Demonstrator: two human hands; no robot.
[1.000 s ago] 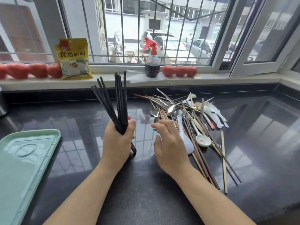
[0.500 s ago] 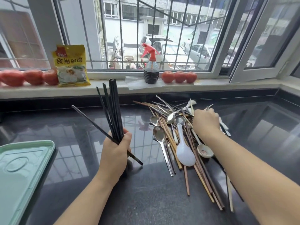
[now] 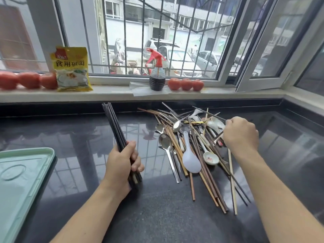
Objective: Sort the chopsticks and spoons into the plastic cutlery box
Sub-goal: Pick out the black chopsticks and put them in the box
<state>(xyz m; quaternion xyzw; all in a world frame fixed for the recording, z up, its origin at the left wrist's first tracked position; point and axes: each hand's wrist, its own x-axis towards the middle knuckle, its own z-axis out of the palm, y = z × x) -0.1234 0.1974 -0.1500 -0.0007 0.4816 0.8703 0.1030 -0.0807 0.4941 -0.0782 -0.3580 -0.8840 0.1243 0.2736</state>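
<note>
Black chopsticks (image 3: 114, 126) are bunched in the left hand (image 3: 122, 163); right hand (image 3: 241, 133) pinches a dark chopstick (image 3: 208, 113) over the cutlery pile (image 3: 189, 148).

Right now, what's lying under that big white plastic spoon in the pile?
The white plastic spoon lies on top of brown wooden chopsticks, beside a metal spoon. Whatever is directly beneath its bowl is covered.

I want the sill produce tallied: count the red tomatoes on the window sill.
6. Three red tomatoes sit in a row at the sill's left end, beside the yellow packet; three right of the spray bottle. More may lie beyond the left edge.
</note>
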